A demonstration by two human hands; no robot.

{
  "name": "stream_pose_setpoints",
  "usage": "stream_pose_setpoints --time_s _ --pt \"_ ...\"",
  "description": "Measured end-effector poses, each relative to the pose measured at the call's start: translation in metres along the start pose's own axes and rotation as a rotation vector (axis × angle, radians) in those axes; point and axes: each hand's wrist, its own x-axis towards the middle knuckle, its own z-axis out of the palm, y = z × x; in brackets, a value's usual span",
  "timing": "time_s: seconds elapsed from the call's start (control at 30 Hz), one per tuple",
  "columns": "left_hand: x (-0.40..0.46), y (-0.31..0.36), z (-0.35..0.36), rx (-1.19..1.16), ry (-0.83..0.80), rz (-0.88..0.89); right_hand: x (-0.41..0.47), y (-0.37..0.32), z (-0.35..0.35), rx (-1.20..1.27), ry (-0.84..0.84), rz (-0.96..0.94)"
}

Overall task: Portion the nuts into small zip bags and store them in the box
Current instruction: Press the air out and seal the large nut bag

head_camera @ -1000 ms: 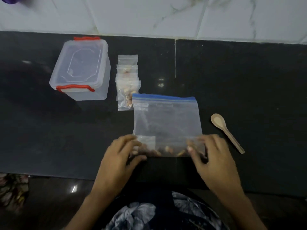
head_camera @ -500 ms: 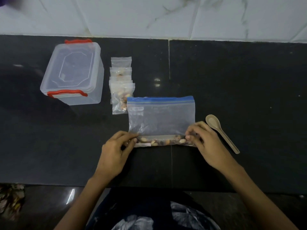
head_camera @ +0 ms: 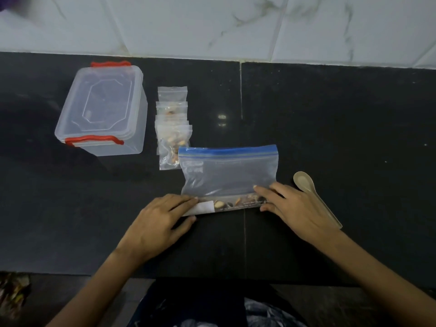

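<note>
now hands [head_camera: 226,215] rolling large bag [head_camera: 228,173] further

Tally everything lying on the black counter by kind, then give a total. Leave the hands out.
Lidded plastic box: 1
Small zip bags, overlapping in a row: 4 as far as can be told
Large blue-topped zip bag: 1
Spoon: 1
Total: 7

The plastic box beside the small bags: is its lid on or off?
On. The lid sits flat on the plastic box, red clips at both ends.
</note>
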Motion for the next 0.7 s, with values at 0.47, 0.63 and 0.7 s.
stream_pose_setpoints --time_s 0.47,0.63,0.7 --pt "0.033 0.005 -0.016 -0.096 0.076 -0.340 0.024 0.013 -0.010 0.086 -0.239 0.221" --pt "0.034 0.004 -0.014 0.164 -0.097 -0.158 0.038 0.011 -0.008 0.085 -0.277 0.226" --pt "0.035 0.003 -0.016 0.193 -0.127 -0.162 0.045 0.011 -0.007 0.094 -0.305 0.275"
